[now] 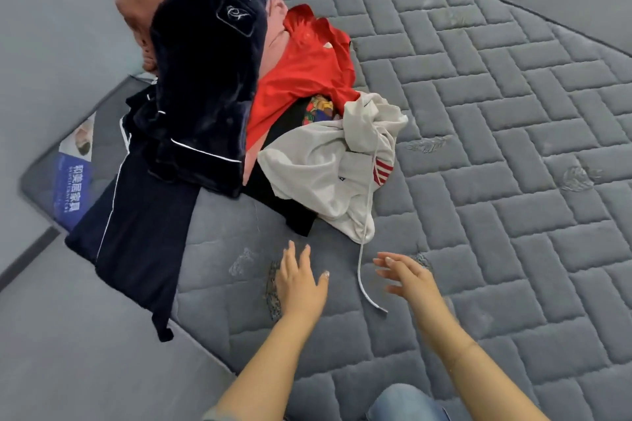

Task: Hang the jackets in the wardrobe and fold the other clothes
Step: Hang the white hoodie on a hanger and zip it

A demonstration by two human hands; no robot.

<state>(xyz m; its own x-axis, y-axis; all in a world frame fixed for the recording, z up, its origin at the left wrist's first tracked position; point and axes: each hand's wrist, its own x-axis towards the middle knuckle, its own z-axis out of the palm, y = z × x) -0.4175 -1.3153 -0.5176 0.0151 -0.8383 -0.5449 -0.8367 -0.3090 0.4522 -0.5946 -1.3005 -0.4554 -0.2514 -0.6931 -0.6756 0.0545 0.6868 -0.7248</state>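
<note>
Both hands were extended over the grey quilted mattress [478,113] with fingers straight and holding nothing: the left hand [301,280] hovered palm down and the right hand [407,275] was just beside the white drawstring cord [363,270]. The clothes lay in a heap beyond the hands: a white hooded sweatshirt with red stripes [328,161] nearest, a red shirt [307,72] behind it, and a dark navy velvet garment with white piping [205,61] on top at the left. Dark navy trousers with a white side stripe [136,232] hung over the mattress edge.

Left hand [300,278], right hand [408,275] outstretched, empty.
</note>
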